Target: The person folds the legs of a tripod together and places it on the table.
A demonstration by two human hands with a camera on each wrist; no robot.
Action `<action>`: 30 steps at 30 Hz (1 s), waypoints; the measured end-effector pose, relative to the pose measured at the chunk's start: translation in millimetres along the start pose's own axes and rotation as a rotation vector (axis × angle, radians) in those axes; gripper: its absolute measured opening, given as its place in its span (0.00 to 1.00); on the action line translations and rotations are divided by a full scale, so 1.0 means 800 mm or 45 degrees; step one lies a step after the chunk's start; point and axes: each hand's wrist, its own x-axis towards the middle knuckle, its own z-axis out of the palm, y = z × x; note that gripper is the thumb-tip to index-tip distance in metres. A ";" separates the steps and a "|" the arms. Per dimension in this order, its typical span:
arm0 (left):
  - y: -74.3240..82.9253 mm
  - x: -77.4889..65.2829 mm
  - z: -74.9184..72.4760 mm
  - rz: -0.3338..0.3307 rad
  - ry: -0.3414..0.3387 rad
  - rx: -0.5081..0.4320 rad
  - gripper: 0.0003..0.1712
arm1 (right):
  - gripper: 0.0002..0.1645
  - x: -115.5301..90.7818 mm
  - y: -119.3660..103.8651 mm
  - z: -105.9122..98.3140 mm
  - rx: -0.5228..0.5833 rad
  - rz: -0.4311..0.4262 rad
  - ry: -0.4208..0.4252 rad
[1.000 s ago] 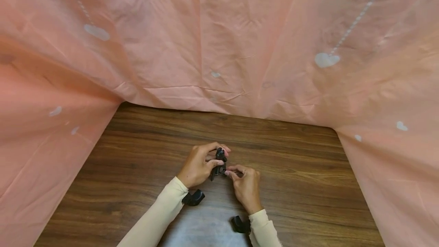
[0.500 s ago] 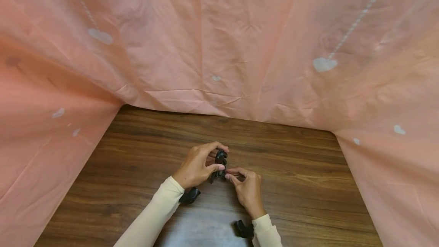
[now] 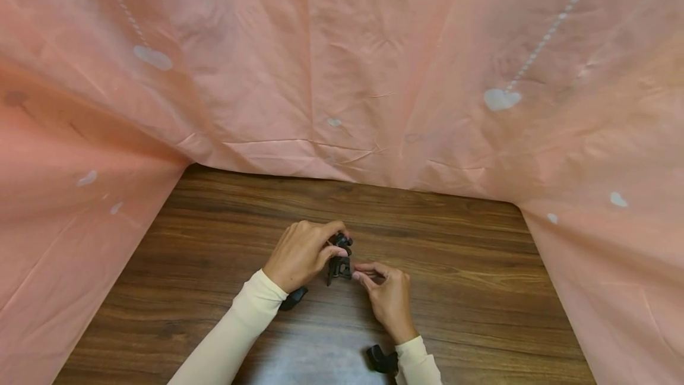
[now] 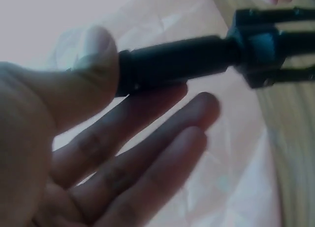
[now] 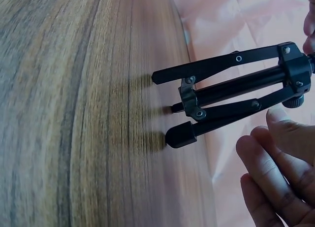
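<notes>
A small black mini tripod [image 3: 341, 267] is held over the wooden table by my left hand [image 3: 301, 254]. In the left wrist view, my thumb and forefinger pinch the black upper stem [image 4: 182, 59], while the other fingers extend below it. The right wrist view shows the tripod's narrow legs [image 5: 221, 64] folded toward the central column, tips close to the wood; contact cannot be told. A small ribbed knob [image 5: 295, 101] sticks out near the collar. My right hand [image 3: 390, 296] is beside it, thumb tip close to the knob, fingers loosely bent and holding nothing visible.
The brown wooden table [image 3: 454, 254] is enclosed at the back and sides by a pink curtain [image 3: 352, 64] with white hearts. Black wrist-worn devices show near my left cuff [image 3: 294, 298] and right cuff [image 3: 382, 360].
My left hand has shifted slightly left and turned, and the tripod has turned with it. My right fingertips, earlier against the tripod, now show a small gap from it.
</notes>
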 end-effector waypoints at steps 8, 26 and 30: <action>-0.012 -0.006 0.010 -0.031 0.110 -0.151 0.12 | 0.08 -0.001 -0.001 -0.004 -0.016 -0.007 0.027; -0.028 -0.017 0.010 -0.348 0.233 -0.714 0.10 | 0.16 0.004 -0.016 -0.027 -0.032 -0.059 0.094; -0.032 -0.019 0.006 -0.366 0.299 -0.802 0.11 | 0.25 0.004 -0.016 -0.031 -0.052 -0.081 0.089</action>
